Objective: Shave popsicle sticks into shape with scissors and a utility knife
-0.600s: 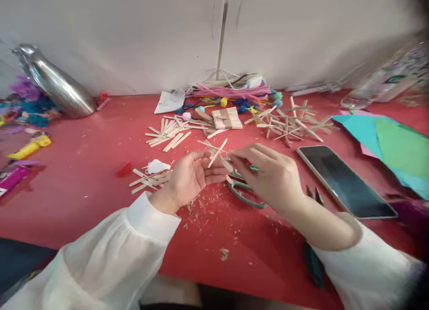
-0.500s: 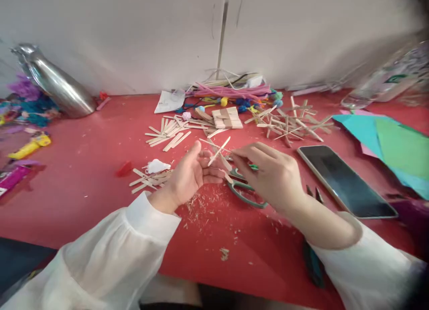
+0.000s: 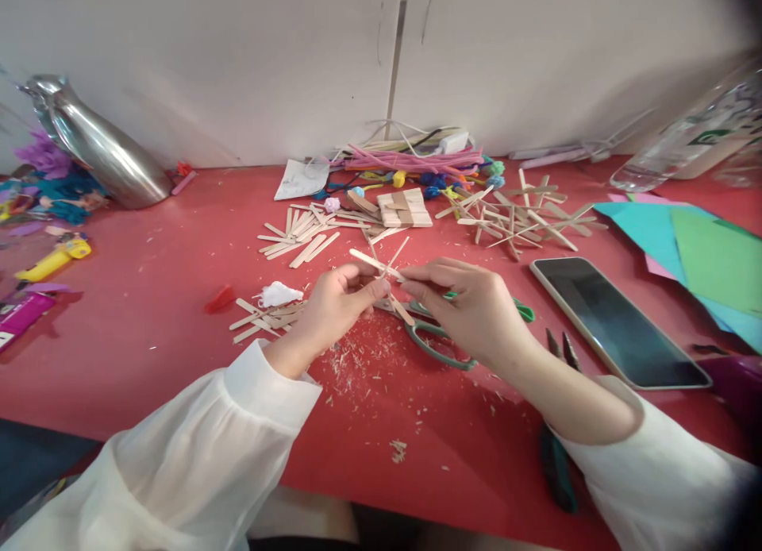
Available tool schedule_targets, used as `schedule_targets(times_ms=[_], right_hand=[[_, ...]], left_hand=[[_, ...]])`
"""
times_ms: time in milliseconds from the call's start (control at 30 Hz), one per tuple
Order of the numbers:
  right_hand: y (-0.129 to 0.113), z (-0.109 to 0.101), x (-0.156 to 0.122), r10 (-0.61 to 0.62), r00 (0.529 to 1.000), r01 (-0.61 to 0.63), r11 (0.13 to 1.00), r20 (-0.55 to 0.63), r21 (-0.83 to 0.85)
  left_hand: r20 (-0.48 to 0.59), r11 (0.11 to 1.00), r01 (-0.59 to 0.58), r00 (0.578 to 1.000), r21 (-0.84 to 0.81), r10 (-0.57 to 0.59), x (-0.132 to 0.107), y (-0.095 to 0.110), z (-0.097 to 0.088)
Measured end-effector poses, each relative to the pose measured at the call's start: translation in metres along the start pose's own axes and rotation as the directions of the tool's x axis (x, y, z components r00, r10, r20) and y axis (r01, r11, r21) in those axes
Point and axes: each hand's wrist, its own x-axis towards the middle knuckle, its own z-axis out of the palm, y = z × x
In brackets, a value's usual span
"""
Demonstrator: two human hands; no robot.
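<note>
- The crossed sticks (image 3: 365, 258) are near the centre of the frame, held up over the table (image 3: 178, 337) between the two hands.
- The left hand (image 3: 330, 309) pinches them close to the crossing, its thumb on the near side and its fingers mostly hidden behind.
- The right hand (image 3: 476, 305) has thumb and fingertips closed on the lower-right end of one stick; how firmly, I cannot tell.
- That stick's long axis slopes from upper left to lower right, so its free end points away from the right hand and passes above the left fingers. A second stick crosses it, rising toward the upper right; another end pokes down toward the scissors (image 3: 424, 350).
- The left hand is nearer the crossing; the right hand is nearer the tail of the sloping stick.
- Whether the sticks are joined where they cross, I cannot tell.
- The scissors lie just below the hands, partly covered by the right one. Pliers (image 3: 559, 472) lie at lower right, partly under the sleeve (image 3: 660, 472).
- Containers: a metal flask (image 3: 113, 154) stands at upper left, its contents hidden. A clear bottle (image 3: 672, 154) is at upper right; what it holds, if anything, I cannot tell.
</note>
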Motion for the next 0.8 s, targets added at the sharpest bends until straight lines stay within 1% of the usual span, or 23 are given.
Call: schedule_targets(times_ms=[67,133,200,267,400,467,533,600,667,800], right_hand=[[0.0004,0.0000,-0.0004,-0.026,1.000,0.026,1.000,-0.007,0.009],[-0.0003,0.0001,-0.0005,-0.026,1.000,0.026,0.999,-0.003,0.028],[-0.0020,0.0001,-0.0002,0.008,1.000,-0.009,0.998,0.014,0.059],[-0.0041,-0.0003,0.0003,0.056,0.997,-0.061,0.994,0.055,0.095],[-0.0057,-0.0017,0.0010,0.141,0.979,-0.172,0.960,0.149,0.222],[-0.0047,-0.0026,0.0016,0.211,0.956,-0.268,0.910,0.201,0.316],[-0.0029,-0.0034,0.0026,0.300,0.913,-0.396,0.819,0.277,0.415],[-0.0010,-0.0042,0.0038,0.353,0.871,-0.486,0.726,0.342,0.486],[0.0006,-0.0049,0.0049,0.354,0.844,-0.532,0.653,0.404,0.539],[0.0027,-0.0064,0.0059,0.328,0.809,-0.581,0.571,0.488,0.580]], left_hand=[[-0.025,0.999,-0.028,0.999,0.036,0.028,-0.0001,0.0003,0.0002],[-0.037,0.996,-0.058,0.997,0.064,0.060,0.0000,0.0010,0.0002],[-0.027,0.993,-0.094,0.995,0.070,0.096,0.0006,0.0013,-0.0003],[-0.009,0.991,-0.118,0.993,0.065,0.119,0.0012,0.0007,-0.0010],[0.009,0.983,-0.134,0.991,0.122,0.134,0.0001,0.0001,-0.0010],[0.017,0.979,-0.153,0.988,0.131,0.152,-0.0014,0.0013,-0.0005],[0.031,0.980,-0.172,0.985,0.104,0.170,-0.0022,0.0025,-0.0003],[0.045,0.980,-0.183,0.983,0.083,0.179,-0.0017,0.0028,-0.0007],[0.065,0.978,-0.196,0.979,0.073,0.192,0.0000,0.0016,-0.0015],[0.120,0.978,-0.204,0.973,0.039,0.198,0.0026,-0.0008,-0.0018]])
